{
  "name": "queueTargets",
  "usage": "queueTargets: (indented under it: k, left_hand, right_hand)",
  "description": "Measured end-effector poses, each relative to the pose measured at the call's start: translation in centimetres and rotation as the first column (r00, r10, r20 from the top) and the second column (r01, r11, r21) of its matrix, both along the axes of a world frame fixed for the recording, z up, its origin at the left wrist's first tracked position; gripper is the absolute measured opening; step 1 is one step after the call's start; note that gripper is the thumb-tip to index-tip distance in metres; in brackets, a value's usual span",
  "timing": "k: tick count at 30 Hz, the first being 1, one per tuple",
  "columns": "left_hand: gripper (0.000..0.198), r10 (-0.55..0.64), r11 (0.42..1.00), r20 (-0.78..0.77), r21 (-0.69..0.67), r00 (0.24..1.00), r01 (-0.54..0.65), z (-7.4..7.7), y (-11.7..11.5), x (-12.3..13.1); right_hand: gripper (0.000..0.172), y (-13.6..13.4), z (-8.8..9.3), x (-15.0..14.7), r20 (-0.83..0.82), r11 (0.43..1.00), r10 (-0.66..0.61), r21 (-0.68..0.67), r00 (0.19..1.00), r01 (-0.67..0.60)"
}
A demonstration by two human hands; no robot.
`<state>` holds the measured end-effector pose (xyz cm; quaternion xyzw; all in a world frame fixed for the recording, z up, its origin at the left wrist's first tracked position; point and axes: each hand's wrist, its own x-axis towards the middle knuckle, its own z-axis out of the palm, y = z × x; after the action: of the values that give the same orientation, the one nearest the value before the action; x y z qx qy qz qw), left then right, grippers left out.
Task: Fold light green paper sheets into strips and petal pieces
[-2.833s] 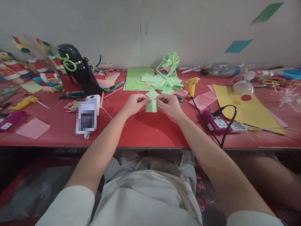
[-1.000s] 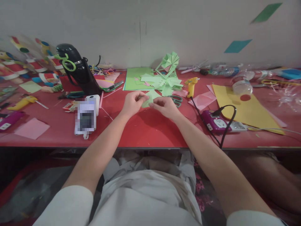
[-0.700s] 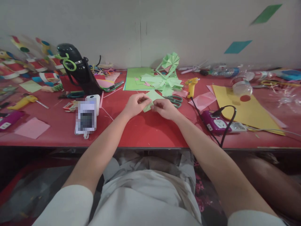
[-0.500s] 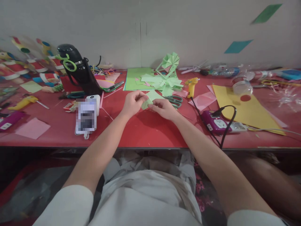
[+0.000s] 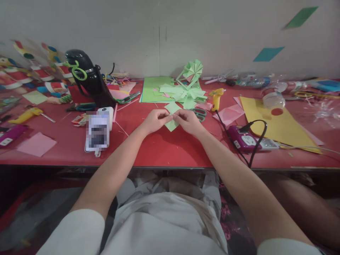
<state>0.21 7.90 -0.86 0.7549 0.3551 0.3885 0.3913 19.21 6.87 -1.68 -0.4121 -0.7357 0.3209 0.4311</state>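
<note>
Head view: left hand (image 5: 154, 121) and right hand (image 5: 188, 120) close together, both pinching light green paper (image 5: 171, 125) over red worktop (image 5: 170, 152), one paper corner pointing to near edge. Whether paper touches worktop: cannot tell. Another green piece (image 5: 172, 106) shows just beyond hands. Scissors (image 5: 199, 114) near right hand, partly hidden. Farther back, folded green model (image 5: 193, 71) beside green sheets (image 5: 150, 86). Yellow glue gun (image 5: 217, 100) right of model, nearer front. Phone (image 5: 98, 130) with pixelated screen well left of left hand, black bottle (image 5: 91, 83) behind it.
</note>
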Motion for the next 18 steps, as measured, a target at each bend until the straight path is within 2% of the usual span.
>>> queueTargets:
  k: [5, 8, 12, 15, 18]
  left_hand:
    - [0.035, 0.082, 0.995, -0.001, 0.056, 0.997, -0.082, -0.22, 0.38, -0.17]
    - [0.033, 0.121, 0.990, -0.002, 0.074, 0.993, -0.121, -0.17, 0.30, -0.19]
    - [0.031, 0.088, 0.995, -0.003, 0.040, 0.996, -0.088, 0.11, -0.09, -0.14]
    - [0.030, 0.052, 0.999, -0.005, 0.018, 0.999, -0.052, 0.14, -0.11, -0.21]
    - [0.029, 0.087, 0.995, 0.021, 0.040, 0.996, -0.088, 0.11, 0.06, -0.30]
  right_hand:
    - [0.044, -0.09, -0.03, -0.26, -0.019, 1.000, 0.007, -0.021, 1.000, -0.008]
    - [0.043, 0.02, -0.09, -0.20, 0.025, 1.000, -0.006, 0.027, 1.000, 0.005]
    - [0.042, 0.07, -0.16, 0.07, 0.091, 0.997, -0.023, 0.076, 0.996, 0.016]
    - [0.045, -0.02, -0.14, 0.14, 0.080, 1.000, 0.003, 0.022, 0.997, -0.005]
    - [0.048, -0.21, 0.04, -0.06, 0.023, 0.999, 0.007, -0.046, 1.000, -0.006]
